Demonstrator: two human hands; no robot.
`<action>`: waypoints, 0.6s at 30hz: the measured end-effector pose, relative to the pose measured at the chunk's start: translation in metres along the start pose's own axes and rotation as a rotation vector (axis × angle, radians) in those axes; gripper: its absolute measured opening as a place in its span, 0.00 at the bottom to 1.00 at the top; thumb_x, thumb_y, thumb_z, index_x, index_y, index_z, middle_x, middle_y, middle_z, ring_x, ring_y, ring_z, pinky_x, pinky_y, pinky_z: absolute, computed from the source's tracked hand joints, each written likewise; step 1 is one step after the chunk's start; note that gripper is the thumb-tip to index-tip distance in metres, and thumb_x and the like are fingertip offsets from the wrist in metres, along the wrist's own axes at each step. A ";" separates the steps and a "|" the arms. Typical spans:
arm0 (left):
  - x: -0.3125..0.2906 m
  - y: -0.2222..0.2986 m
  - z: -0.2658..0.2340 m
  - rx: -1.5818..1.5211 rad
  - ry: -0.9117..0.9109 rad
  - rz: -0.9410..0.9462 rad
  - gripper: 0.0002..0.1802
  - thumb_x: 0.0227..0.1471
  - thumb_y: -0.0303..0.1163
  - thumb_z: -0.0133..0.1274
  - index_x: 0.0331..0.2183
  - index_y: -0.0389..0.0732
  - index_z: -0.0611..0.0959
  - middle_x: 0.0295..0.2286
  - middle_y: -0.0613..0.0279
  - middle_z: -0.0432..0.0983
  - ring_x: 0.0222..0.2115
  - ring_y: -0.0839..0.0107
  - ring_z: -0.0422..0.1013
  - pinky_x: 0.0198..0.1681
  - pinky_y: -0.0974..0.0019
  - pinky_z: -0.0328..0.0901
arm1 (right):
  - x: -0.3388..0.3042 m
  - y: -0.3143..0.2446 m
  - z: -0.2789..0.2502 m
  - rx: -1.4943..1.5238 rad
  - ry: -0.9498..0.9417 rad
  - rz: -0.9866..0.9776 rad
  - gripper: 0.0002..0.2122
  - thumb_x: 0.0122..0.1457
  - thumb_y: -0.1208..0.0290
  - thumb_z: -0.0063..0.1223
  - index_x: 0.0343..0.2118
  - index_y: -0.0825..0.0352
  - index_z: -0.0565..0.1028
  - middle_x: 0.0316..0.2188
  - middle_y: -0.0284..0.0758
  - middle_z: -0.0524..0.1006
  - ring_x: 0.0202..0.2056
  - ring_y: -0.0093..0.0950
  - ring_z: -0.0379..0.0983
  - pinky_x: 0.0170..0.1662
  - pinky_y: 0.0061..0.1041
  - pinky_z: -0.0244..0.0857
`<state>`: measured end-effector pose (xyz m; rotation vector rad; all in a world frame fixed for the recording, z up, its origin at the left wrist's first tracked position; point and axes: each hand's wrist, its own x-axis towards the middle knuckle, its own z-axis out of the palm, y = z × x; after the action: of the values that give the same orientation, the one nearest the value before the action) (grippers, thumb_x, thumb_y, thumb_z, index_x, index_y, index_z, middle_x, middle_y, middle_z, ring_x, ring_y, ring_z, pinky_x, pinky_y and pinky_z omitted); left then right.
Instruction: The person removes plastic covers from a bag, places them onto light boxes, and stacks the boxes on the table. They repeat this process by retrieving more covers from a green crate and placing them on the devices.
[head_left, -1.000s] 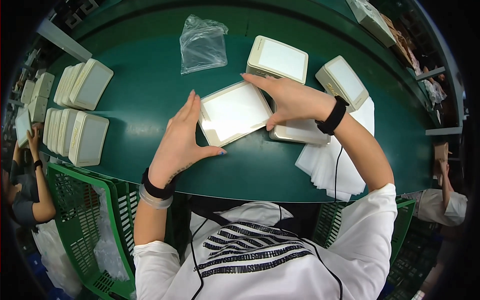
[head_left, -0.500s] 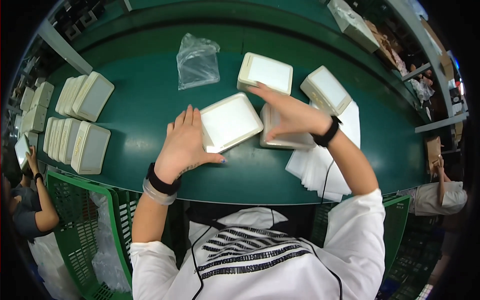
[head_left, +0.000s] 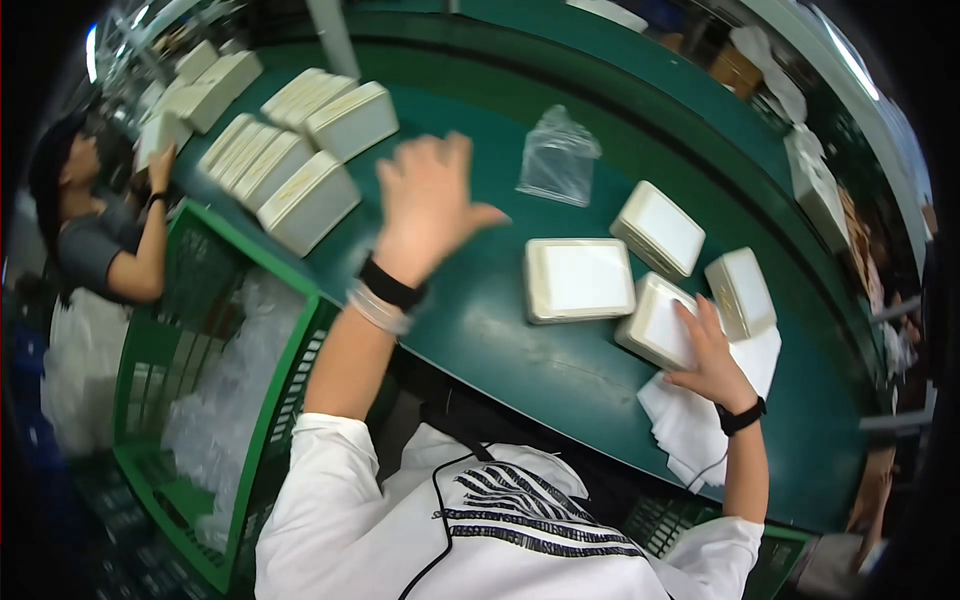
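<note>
My left hand (head_left: 428,205), blurred by motion, is raised over the green table with fingers spread and nothing in it. It is nearest to the upright rows of cream rectangular units (head_left: 308,203) at the left. My right hand (head_left: 716,358) rests with parted fingers on the white face of a cream unit (head_left: 652,322). Left of that lies another cream unit (head_left: 580,283), face up, with no hand on it. Two more, an upper unit (head_left: 660,230) and a right-hand unit (head_left: 742,292), are close by. White sheets (head_left: 690,430) lie fanned beside my right hand.
A clear plastic bag (head_left: 560,160) lies on the green table (head_left: 480,300) towards the back. At left below the table edge stands a green crate (head_left: 270,390) with clear plastic in it. Beyond it, a person (head_left: 110,230) handles a pale unit.
My left hand has left the middle unit and lifted away to the left. My right hand has moved down onto the unit beside the sheets. The view has turned left.
</note>
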<state>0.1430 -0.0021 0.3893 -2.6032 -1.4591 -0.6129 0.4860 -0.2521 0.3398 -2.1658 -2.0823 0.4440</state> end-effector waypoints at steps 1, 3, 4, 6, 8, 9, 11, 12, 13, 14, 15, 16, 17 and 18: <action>0.003 -0.028 -0.007 0.138 0.031 -0.172 0.48 0.33 0.54 0.69 0.51 0.39 0.69 0.48 0.44 0.68 0.48 0.47 0.66 0.48 0.41 0.58 | -0.002 -0.002 -0.004 0.026 -0.026 0.045 0.55 0.31 0.67 0.75 0.65 0.52 0.52 0.65 0.54 0.45 0.66 0.52 0.40 0.66 0.43 0.43; 0.007 -0.090 -0.021 0.271 0.021 -0.438 0.48 0.30 0.48 0.72 0.51 0.39 0.69 0.47 0.46 0.69 0.49 0.48 0.67 0.48 0.40 0.59 | 0.001 -0.013 -0.009 0.020 -0.044 0.049 0.54 0.32 0.67 0.75 0.65 0.52 0.52 0.65 0.54 0.45 0.66 0.52 0.40 0.66 0.43 0.43; 0.008 -0.121 -0.027 0.265 -0.019 -0.535 0.49 0.29 0.45 0.73 0.51 0.38 0.68 0.47 0.47 0.70 0.49 0.48 0.67 0.48 0.40 0.59 | 0.003 -0.019 -0.012 0.012 -0.054 0.073 0.53 0.33 0.67 0.75 0.65 0.52 0.53 0.65 0.55 0.45 0.66 0.52 0.41 0.66 0.42 0.43; 0.014 -0.161 -0.016 0.219 -0.339 -0.640 0.44 0.29 0.38 0.74 0.50 0.38 0.72 0.47 0.49 0.72 0.51 0.50 0.68 0.50 0.38 0.58 | 0.003 -0.024 -0.019 -0.003 -0.060 0.109 0.52 0.34 0.66 0.75 0.65 0.52 0.53 0.65 0.55 0.45 0.66 0.52 0.41 0.66 0.42 0.43; 0.020 -0.156 0.001 0.365 -0.366 -0.637 0.40 0.30 0.35 0.72 0.48 0.39 0.75 0.46 0.50 0.75 0.51 0.51 0.69 0.50 0.44 0.61 | 0.010 -0.023 -0.032 -0.004 -0.159 0.153 0.49 0.38 0.66 0.73 0.65 0.53 0.55 0.65 0.56 0.46 0.66 0.51 0.42 0.66 0.40 0.43; 0.026 -0.161 0.003 0.360 -0.361 -0.621 0.40 0.30 0.35 0.72 0.48 0.39 0.75 0.46 0.50 0.75 0.51 0.51 0.69 0.50 0.44 0.61 | 0.012 -0.023 -0.036 0.001 -0.203 0.174 0.47 0.39 0.65 0.72 0.64 0.54 0.56 0.65 0.57 0.47 0.66 0.51 0.42 0.66 0.39 0.43; 0.040 -0.196 0.005 0.346 -0.487 -0.550 0.38 0.31 0.35 0.71 0.48 0.40 0.76 0.47 0.48 0.75 0.49 0.50 0.70 0.50 0.50 0.64 | 0.018 -0.017 -0.039 0.038 -0.179 0.145 0.45 0.41 0.64 0.71 0.64 0.55 0.57 0.64 0.58 0.48 0.66 0.52 0.43 0.66 0.39 0.44; 0.048 -0.194 0.005 0.335 -0.552 -0.506 0.37 0.32 0.35 0.71 0.48 0.41 0.77 0.47 0.48 0.75 0.48 0.50 0.70 0.49 0.53 0.65 | 0.018 -0.011 -0.038 0.074 -0.163 0.113 0.43 0.43 0.63 0.70 0.63 0.56 0.58 0.64 0.59 0.49 0.66 0.52 0.44 0.66 0.39 0.45; 0.053 -0.195 0.004 0.327 -0.547 -0.489 0.37 0.32 0.35 0.71 0.48 0.41 0.77 0.47 0.48 0.75 0.48 0.50 0.70 0.49 0.53 0.65 | 0.017 -0.007 -0.038 0.109 -0.148 0.079 0.41 0.44 0.62 0.68 0.63 0.58 0.59 0.63 0.60 0.50 0.65 0.52 0.45 0.66 0.40 0.46; 0.055 -0.186 -0.006 0.232 -0.600 -0.464 0.34 0.34 0.36 0.70 0.45 0.37 0.78 0.44 0.48 0.76 0.46 0.54 0.72 0.49 0.60 0.65 | 0.013 -0.002 -0.035 0.109 -0.145 0.103 0.41 0.44 0.62 0.68 0.63 0.58 0.59 0.63 0.60 0.50 0.65 0.52 0.45 0.66 0.40 0.46; 0.056 -0.179 -0.008 0.139 -0.654 -0.439 0.32 0.35 0.37 0.69 0.43 0.34 0.79 0.42 0.48 0.77 0.43 0.57 0.73 0.49 0.66 0.65 | 0.010 0.001 -0.032 0.120 -0.135 0.095 0.41 0.45 0.62 0.68 0.62 0.58 0.59 0.63 0.60 0.51 0.65 0.52 0.45 0.66 0.39 0.45; 0.055 -0.176 -0.007 0.138 -0.654 -0.429 0.32 0.35 0.37 0.69 0.43 0.34 0.79 0.42 0.48 0.77 0.43 0.57 0.73 0.49 0.66 0.65 | 0.007 0.002 -0.031 0.131 -0.122 0.072 0.40 0.45 0.63 0.68 0.62 0.59 0.60 0.63 0.59 0.51 0.66 0.51 0.45 0.66 0.38 0.45; 0.054 -0.174 -0.005 -0.103 -0.647 -0.445 0.31 0.37 0.38 0.68 0.44 0.34 0.79 0.41 0.50 0.77 0.42 0.59 0.74 0.48 0.67 0.65 | 0.005 0.001 -0.030 0.141 -0.109 0.050 0.39 0.46 0.64 0.68 0.61 0.60 0.61 0.63 0.59 0.52 0.66 0.50 0.46 0.66 0.37 0.44; 0.054 -0.172 -0.002 -0.344 -0.637 -0.458 0.31 0.39 0.39 0.67 0.45 0.34 0.79 0.39 0.53 0.78 0.40 0.60 0.74 0.47 0.67 0.66 | 0.005 0.001 -0.030 0.143 -0.106 0.059 0.39 0.46 0.64 0.68 0.61 0.60 0.61 0.63 0.59 0.52 0.66 0.50 0.46 0.66 0.37 0.44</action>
<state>0.0238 0.1329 0.3932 -2.8889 -2.3643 -0.0366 0.4956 -0.2431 0.3674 -2.1693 -1.9747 0.7054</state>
